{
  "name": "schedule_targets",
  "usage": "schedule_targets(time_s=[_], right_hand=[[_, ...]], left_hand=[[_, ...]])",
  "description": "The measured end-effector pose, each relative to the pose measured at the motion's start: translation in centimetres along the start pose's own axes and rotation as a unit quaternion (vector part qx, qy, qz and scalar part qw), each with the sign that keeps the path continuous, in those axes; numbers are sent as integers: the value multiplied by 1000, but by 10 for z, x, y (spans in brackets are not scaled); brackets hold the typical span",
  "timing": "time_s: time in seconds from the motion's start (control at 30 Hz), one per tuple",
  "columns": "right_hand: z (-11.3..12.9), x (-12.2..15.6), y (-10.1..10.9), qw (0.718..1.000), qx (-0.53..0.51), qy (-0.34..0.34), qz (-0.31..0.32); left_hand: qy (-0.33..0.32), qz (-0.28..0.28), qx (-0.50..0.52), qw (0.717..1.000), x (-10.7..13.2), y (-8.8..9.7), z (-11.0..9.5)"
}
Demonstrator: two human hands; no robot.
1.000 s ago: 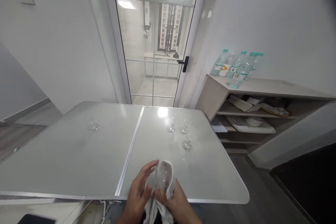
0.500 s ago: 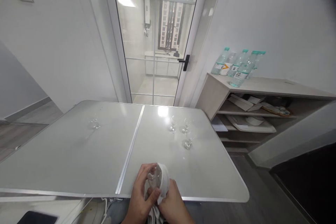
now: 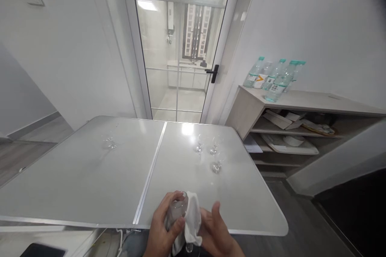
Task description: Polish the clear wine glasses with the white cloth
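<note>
Glass, clear and rounded, fills the left hand (image 3: 161, 223), whose fingers and thumb close around its bowl. The held glass (image 3: 177, 211) sits above the near edge of the tabletop (image 3: 96, 184), to the right of the metal strip (image 3: 150, 172) that divides the surface. White cloth (image 3: 193, 221) covers the right side of this glass and hangs downward past the near edge. The right hand (image 3: 216, 229) is open beside the cloth, thumb raised; whether its fingers touch the fabric cannot be told. Farther out, three clear glasses (image 3: 216, 167) stand in a loose group toward the far right corner, two near the far edge and one closer. A lone glass (image 3: 110, 143) occupies the other half, toward the far left corner. Beyond the far right corner, a shelf unit (image 3: 322, 102) bears capped plastic bottles (image 3: 275, 90). Behind the far edge rises a glazed door (image 3: 159, 44) with a black handle (image 3: 214, 74).
</note>
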State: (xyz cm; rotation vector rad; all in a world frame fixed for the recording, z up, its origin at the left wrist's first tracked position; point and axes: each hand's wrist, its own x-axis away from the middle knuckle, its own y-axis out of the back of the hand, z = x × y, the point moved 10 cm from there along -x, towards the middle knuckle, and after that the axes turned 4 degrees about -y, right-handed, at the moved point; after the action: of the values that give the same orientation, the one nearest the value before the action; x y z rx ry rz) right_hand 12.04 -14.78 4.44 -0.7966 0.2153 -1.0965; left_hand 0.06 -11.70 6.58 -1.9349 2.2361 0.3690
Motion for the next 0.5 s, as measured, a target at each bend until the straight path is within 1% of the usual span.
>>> schedule_targets(time_s=[0.03,0.1,0.13,0.2,0.3,0.43,0.5], right_hand=[[-1,-1,6,1000,9,0,-17],[-1,-2,16,997,59,11,-45],[-2,-3,18,995,87,19,-45],[-8,-4,14,993,116,22,-11],[-24,-7,8,994,99,3,45],[-41,-12,16,996,71,-31,51],[-43,-14,20,994,87,-46,42]], left_hand=[[-5,8,-4,1000,0,-3,-1],[-7,21,-8,1000,-2,-8,-3],[-4,30,-3,1000,-3,-10,-2],[11,53,24,998,-6,-14,0],[49,88,87,991,-9,-18,4],[82,108,146,980,-6,-24,11],[99,86,145,981,-2,-21,19]])
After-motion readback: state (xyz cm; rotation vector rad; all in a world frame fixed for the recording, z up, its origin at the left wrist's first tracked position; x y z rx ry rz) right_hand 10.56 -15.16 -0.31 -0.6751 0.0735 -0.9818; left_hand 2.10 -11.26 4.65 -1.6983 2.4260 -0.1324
